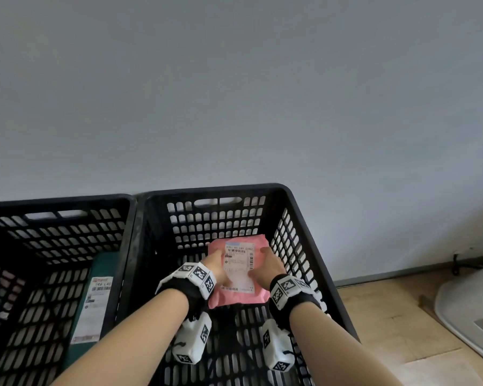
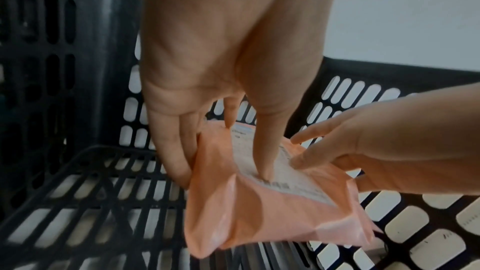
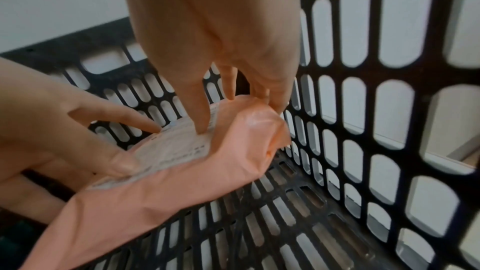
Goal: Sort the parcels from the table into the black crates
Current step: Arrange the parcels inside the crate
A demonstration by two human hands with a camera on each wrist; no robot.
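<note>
A pink parcel [image 1: 234,298] with a white shipping label hangs inside the right black crate [image 1: 215,189], just above its slatted floor. My left hand [image 1: 221,270] pinches its left side, thumb on the label and fingers under the edge, as the left wrist view shows on the parcel [image 2: 259,213]. My right hand [image 1: 262,267] pinches the right side the same way; in the right wrist view its fingers [image 3: 272,98] hold the crumpled far corner of the parcel [image 3: 168,192]. The left black crate [image 1: 59,200] holds a dark green parcel [image 1: 101,274] with a label.
The two crates stand side by side against a grey wall. The right crate's side wall [image 3: 363,110] is close to my right hand. On the wooden floor to the right lies a white rounded object [image 1: 469,302].
</note>
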